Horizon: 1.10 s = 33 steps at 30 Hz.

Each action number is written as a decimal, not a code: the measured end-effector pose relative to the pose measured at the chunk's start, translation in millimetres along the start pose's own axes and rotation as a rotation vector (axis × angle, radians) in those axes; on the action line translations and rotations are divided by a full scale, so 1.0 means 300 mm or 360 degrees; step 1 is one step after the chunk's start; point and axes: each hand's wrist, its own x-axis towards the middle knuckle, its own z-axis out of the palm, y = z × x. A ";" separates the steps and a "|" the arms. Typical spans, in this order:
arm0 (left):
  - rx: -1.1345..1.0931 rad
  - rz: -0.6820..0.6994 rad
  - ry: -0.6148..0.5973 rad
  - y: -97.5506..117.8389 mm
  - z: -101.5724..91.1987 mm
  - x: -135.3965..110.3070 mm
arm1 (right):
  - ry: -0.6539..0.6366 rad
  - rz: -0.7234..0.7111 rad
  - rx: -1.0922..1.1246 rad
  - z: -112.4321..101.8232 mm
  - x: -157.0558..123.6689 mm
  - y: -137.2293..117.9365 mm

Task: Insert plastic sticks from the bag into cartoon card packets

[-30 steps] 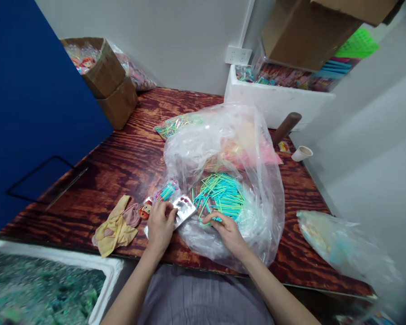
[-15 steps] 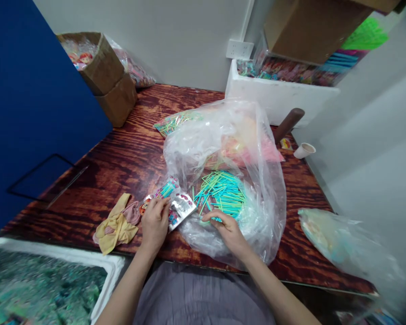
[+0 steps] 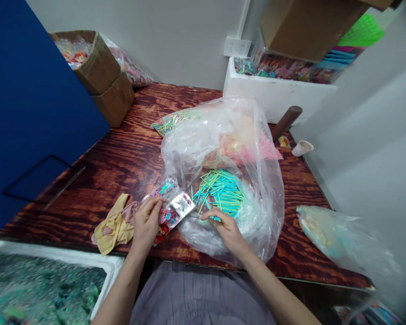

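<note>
My left hand (image 3: 147, 222) is closed, its fingertips pinched at the edge of a shiny printed packet (image 3: 169, 216) with a silver section and a red-haired cartoon figure. Behind it lies another printed packet (image 3: 167, 186) with coloured sticks showing. My right hand (image 3: 225, 225) is curled around a few thin sticks (image 3: 215, 218), whose blue ends poke out beneath the fingers. Just beyond that hand, a loose heap of blue and green plastic sticks (image 3: 223, 192) rests in the mouth of a large clear plastic bag (image 3: 196, 144).
Yellow and pink finger cloths (image 3: 117, 228) lie left of the packets. A white foam box (image 3: 115, 271) borders the front left. At right are a paper cup (image 3: 302, 148), a brown tube (image 3: 287, 123) and a clear bag (image 3: 338, 234). Cardboard boxes (image 3: 113, 101) stand back left.
My left hand has shifted slightly left and down, and more of the packet's printed front shows beside it. My right hand keeps its place by the sticks.
</note>
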 end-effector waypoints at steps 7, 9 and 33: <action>-0.0115 -0.0253 -0.0088 0.017 -0.003 -0.005 | 0.0004 0.0006 0.0003 0.004 0.002 -0.003; -0.0078 -0.0177 -0.0138 0.028 -0.005 -0.007 | 0.0009 0.0002 -0.0005 0.006 0.004 -0.007; -0.0532 -0.0221 -0.0574 0.114 0.102 -0.075 | 0.0285 0.0374 0.1410 0.050 0.171 -0.218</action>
